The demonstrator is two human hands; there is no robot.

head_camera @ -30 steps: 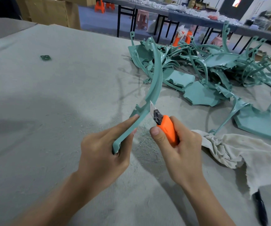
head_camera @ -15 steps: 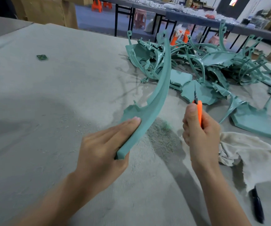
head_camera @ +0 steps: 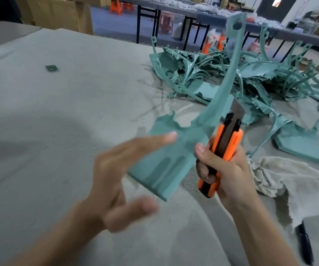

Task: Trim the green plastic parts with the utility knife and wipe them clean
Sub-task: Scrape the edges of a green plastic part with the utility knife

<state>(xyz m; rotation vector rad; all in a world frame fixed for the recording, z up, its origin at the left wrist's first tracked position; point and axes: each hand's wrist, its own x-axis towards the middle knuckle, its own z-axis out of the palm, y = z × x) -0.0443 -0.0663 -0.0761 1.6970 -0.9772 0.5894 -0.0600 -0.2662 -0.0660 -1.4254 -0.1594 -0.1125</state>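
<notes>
curved green part (head_camera: 176,156): raised over the table (head_camera: 58,112), wide base low, thin arm up. left hand (head_camera: 116,175): fingers straight, spread, fingertip on the base. right hand (head_camera: 229,173): wrapped round orange utility knife (head_camera: 229,143), blade out beside the part. rag (head_camera: 281,175): table, right.

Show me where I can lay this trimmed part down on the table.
Bare felt covers the table's left half, from the left hand out to the small green chip; only fine shavings there. A narrower bare strip lies nearest you, below the raised part. Crowded: the parts pile far right, the rag and black pen near right.
</notes>
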